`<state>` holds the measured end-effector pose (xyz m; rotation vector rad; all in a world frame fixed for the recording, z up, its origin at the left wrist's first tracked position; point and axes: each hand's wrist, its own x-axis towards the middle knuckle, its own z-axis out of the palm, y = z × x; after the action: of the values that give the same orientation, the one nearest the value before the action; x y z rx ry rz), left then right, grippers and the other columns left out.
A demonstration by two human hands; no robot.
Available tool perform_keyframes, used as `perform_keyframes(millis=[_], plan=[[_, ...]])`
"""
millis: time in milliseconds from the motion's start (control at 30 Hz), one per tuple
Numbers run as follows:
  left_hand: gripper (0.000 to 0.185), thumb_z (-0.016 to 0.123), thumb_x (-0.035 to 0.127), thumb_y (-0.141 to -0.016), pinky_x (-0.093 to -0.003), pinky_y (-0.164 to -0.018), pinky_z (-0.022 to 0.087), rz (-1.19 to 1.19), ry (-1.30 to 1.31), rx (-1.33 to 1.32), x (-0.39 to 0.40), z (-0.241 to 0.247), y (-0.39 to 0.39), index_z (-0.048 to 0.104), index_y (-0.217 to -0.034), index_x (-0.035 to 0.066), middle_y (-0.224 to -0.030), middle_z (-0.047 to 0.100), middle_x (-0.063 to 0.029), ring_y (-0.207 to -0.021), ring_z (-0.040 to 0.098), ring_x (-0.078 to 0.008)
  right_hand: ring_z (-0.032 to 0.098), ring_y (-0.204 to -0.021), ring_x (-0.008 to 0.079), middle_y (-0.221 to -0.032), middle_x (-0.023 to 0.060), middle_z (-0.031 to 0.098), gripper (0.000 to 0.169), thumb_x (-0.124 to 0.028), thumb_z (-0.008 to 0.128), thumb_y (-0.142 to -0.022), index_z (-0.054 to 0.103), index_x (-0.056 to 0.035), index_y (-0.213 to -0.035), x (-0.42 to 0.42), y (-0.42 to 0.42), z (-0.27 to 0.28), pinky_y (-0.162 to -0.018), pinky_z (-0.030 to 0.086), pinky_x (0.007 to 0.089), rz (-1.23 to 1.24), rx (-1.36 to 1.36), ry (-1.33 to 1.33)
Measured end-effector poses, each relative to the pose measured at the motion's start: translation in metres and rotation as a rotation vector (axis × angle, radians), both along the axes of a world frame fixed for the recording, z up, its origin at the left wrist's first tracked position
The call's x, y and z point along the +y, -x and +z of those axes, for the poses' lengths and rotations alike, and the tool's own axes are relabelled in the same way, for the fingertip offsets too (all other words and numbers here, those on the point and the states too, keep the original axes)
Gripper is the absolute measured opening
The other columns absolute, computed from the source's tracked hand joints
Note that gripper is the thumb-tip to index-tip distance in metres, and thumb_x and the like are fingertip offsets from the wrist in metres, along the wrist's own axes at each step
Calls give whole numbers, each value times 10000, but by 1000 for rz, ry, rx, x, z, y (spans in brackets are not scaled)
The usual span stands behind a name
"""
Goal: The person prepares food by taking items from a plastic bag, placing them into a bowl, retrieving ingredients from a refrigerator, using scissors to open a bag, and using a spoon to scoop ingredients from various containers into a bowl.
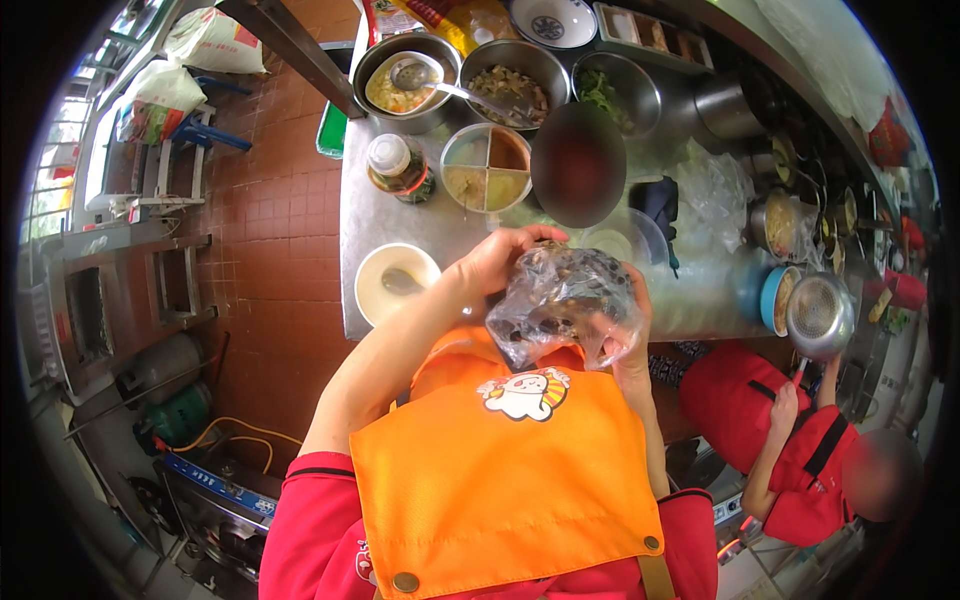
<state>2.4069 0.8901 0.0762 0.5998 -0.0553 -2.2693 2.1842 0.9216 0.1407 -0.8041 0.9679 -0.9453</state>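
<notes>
A clear plastic bag point(566, 296) of dark food pieces is held between my hands, close to the orange apron point(502, 480). My left hand point(506, 259) grips its upper left side. My right hand point(630, 322) holds it from the right, with the fingers partly seen through the plastic. Left of the bag, on the steel table point(375, 217), stands a white bowl point(367, 289) with a little liquid in it. Beyond my hands is a round container with four compartments point(487, 165) of sauces or seasonings, and beside it a capped bottle point(401, 169).
Metal bowls of chopped food point(517, 71) line the far side, a slotted ladle point(450, 88) across two of them. A clear round container point(626, 240) and crumpled plastic point(720, 199) lie at the right. A co-worker in red point(757, 405) holds a metal pan point(820, 315) at the right.
</notes>
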Motion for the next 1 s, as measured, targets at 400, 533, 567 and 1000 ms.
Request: perform_keyframes(millis=[400, 533, 567, 1000], plan=[[121, 632, 23, -873, -218, -781, 487, -64, 377, -338, -14, 1, -6, 606, -991, 24, -942, 657, -39, -851, 619, -99, 559, -1095, 235, -1196, 131, 563, 711, -133, 868, -607, 516, -20, -1214, -10, 0, 4, -955, 444, 347, 141, 429, 496], [114, 636, 35, -883, -203, -761, 485, -32, 399, -505, -14, 24, -5, 598, -990, 27, -912, 658, -31, -832, 615, -84, 578, -1069, 273, -1192, 173, 561, 655, -123, 860, -586, 547, -12, -1151, -9, -5, 9, -926, 455, 351, 201, 507, 642], [113, 636, 39, -886, -202, -755, 485, -36, 402, -546, -14, 28, -4, 596, -991, 27, -907, 659, -30, -829, 614, -81, 582, -1063, 284, -1192, 182, 559, 641, -120, 857, -582, 554, -10, -1136, -9, -6, 12, -919, 458, 352, 219, 526, 664], [158, 658, 57, -879, -212, -767, 499, 84, 389, -570, -2, 52, 2, 581, -1012, 19, -909, 663, -44, -845, 619, -81, 567, -1080, 335, -1357, 224, 459, 561, -84, 825, -570, 588, -42, -1076, -10, -20, 39, -922, 463, 382, 328, 612, 754]])
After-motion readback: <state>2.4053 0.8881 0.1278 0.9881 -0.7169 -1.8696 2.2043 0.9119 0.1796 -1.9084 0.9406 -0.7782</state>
